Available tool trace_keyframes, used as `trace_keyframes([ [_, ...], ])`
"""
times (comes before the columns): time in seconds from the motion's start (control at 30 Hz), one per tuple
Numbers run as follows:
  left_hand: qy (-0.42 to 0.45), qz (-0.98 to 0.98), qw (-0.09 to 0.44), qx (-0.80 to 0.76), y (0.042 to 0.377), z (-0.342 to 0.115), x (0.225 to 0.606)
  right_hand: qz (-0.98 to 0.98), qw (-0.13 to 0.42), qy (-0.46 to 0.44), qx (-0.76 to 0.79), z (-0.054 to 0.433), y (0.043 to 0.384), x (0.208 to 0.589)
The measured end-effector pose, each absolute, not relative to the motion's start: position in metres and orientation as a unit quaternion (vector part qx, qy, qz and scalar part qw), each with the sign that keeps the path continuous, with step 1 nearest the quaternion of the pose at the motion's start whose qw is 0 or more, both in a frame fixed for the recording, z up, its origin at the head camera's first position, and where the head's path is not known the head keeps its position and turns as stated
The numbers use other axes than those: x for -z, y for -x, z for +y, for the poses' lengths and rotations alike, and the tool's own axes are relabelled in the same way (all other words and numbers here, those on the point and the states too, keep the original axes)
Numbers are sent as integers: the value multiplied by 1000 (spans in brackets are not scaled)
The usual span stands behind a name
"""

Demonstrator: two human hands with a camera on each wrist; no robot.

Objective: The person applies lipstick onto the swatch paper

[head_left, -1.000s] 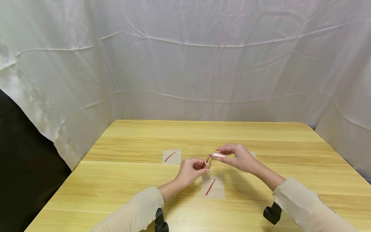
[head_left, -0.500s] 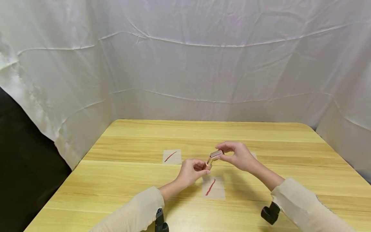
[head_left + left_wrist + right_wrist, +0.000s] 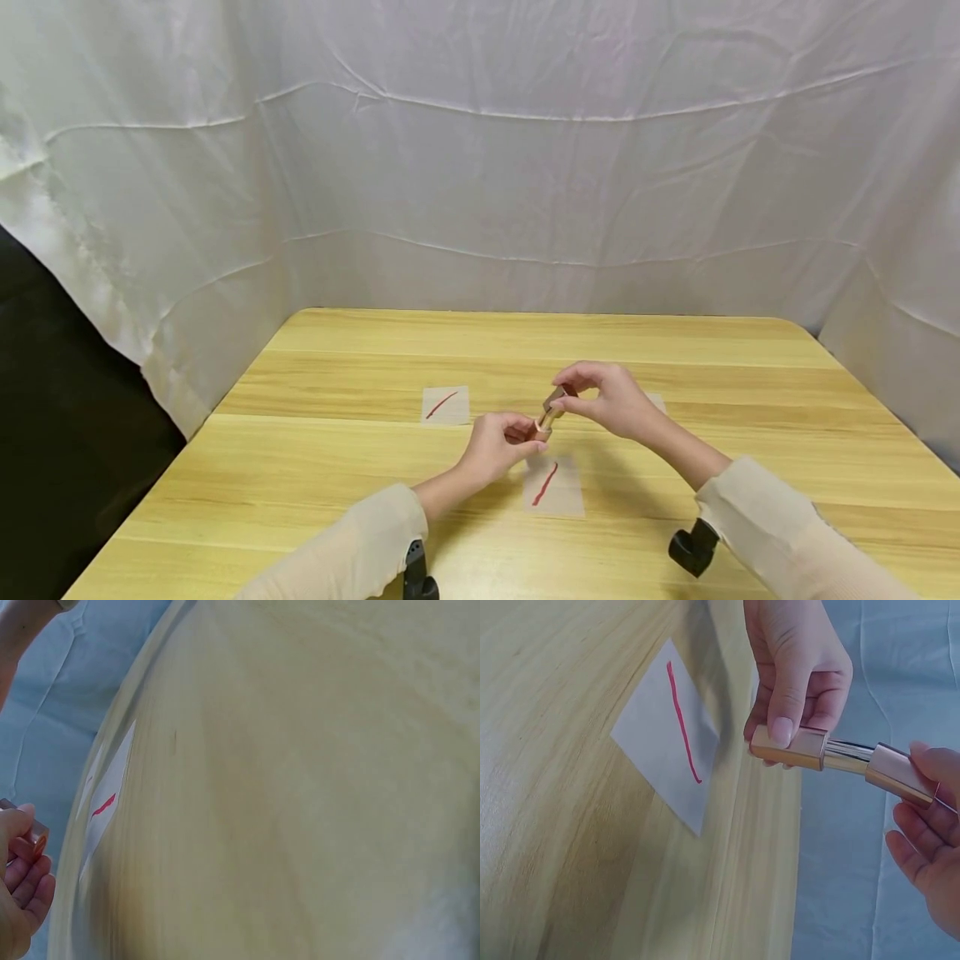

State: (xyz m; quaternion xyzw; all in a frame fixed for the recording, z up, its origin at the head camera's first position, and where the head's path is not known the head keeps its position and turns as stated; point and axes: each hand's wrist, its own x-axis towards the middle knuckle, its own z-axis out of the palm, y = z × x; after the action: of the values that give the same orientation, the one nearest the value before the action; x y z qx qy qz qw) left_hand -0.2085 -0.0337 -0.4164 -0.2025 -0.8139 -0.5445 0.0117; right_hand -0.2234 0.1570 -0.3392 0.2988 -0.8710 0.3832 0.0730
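My left hand (image 3: 495, 447) pinches the rose-gold base (image 3: 789, 748) of a lipstick between thumb and fingers. My right hand (image 3: 611, 402) pinches its matching squared cap (image 3: 900, 775). In the right wrist view the cap sits in line with the base, over the far end of the shiny gold inner tube (image 3: 847, 755); a stretch of that tube shows between the two. The lipstick slants up to the right in the head view, held above the table (image 3: 337, 492). At the left wrist view's edge, the base (image 3: 31, 838) appears between my left thumb and fingers.
Below the hands lies a white paper square (image 3: 562, 496) with a red stroke. Another marked square (image 3: 457, 408) lies farther back to the left. Behind my right wrist a third pale square (image 3: 657, 401) is mostly hidden. White cloth (image 3: 562, 183) hangs behind the table.
My right hand has turned the cap from nearly level to slanted, bringing it into line with the base and over the inner tube's end. The left hand has hardly moved.
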Motion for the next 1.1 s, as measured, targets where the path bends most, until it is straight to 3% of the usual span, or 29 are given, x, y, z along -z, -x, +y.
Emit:
trace_keyframes([
  [0.87, 188, -818, 19, 544, 207, -28, 410, -865, 97, -336, -359, 145, 221, 349],
  [1.1, 182, -815, 18, 549, 208, -26, 411, -864, 76, -313, -386, 148, 221, 348],
])
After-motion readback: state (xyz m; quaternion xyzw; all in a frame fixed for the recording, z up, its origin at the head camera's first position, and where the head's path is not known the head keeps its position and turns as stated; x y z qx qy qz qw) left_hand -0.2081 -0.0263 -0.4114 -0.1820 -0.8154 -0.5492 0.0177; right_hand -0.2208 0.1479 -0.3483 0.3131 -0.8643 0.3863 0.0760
